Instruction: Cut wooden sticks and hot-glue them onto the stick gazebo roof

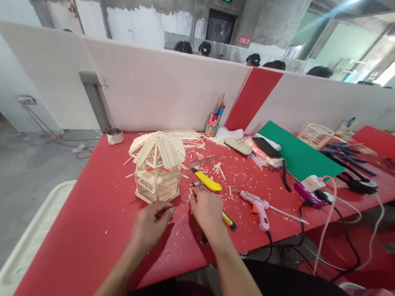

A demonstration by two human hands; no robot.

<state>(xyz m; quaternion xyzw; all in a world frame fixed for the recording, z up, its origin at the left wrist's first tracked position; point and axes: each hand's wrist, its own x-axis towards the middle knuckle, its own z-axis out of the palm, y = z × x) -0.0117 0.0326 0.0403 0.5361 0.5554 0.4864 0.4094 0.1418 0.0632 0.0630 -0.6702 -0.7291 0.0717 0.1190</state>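
Observation:
A small pavilion model point(157, 174) built from thin wooden sticks, with a sloped many-sided roof, stands upright on the red table. My left hand point(152, 224) is just in front of its base with curled fingers and thumb close together; whether it touches the base or pinches a small piece is unclear. To the right, my right hand point(207, 213) is low over the table, fingers closed near a pale bit too small to name. Just beyond it lies a yellow utility knife point(207, 180). A second yellow-and-black cutter point(228, 221) lies beside the right wrist.
A pink hot glue gun point(257, 208) with a glue stick lies to the right, near a purple power strip point(310, 195) and cables. Loose sticks point(191, 139) and a pen cup point(211, 126) are behind. A green board point(298, 152) and a white partition point(165, 87) stand at the back.

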